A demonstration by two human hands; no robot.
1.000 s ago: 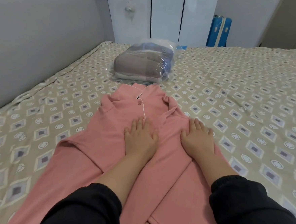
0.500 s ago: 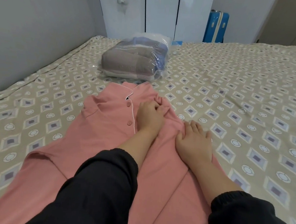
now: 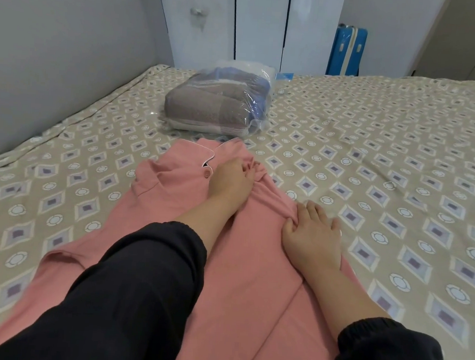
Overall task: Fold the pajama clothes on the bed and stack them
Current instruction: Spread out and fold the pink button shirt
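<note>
Left hand (image 3: 232, 179) farther up pajama top (image 3: 253, 265)

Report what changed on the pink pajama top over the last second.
The left hand slid forward from mid-chest to beside the collar, where its fingers now curl into bunched fabric of the pink pajama top. The right hand stayed pressing flat on the top's right side. The bagged clothes did not move.

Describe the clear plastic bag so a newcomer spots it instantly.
Start at the bed with the beige diamond-patterned sheet. Near its far edge, before the white wardrobe doors and just beyond the collar of the pink button-front pajama top, lies the clear plastic bag of folded grey and blue fabric. It is the only shiny, wrapped bundle.
</note>
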